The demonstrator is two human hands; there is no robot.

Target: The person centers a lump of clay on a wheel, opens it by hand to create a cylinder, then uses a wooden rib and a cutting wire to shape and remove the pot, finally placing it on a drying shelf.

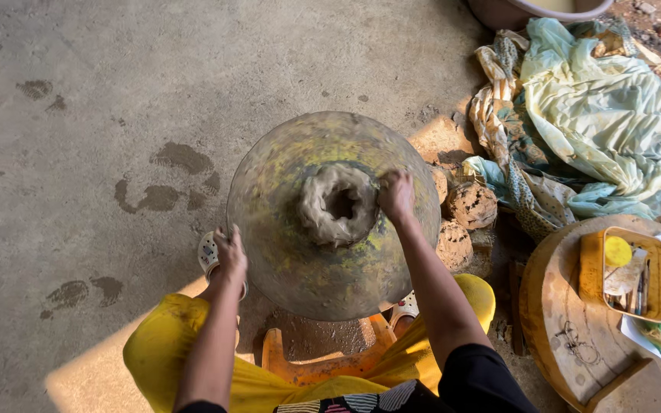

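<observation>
A round potter's wheel [284, 245], smeared with yellow and grey, stands in front of me. At its middle sits a lump of wet grey clay [338, 205] with a hollow in the top. My right hand [396, 195] presses against the right side of the clay, fingers curled. My left hand [230, 254] rests on the wheel's left rim, fingers spread along the edge. Yellow cloth [164, 348] covers my knees below the wheel.
Several rough clay lumps [471, 205] lie right of the wheel. Crumpled pale cloths [598, 115] are heaped at the upper right. A round wooden stand [568, 321] at lower right carries a yellow tray [592, 268] of tools. An orange stool [323, 363] sits under the wheel. Wet footprints mark the concrete floor [162, 187].
</observation>
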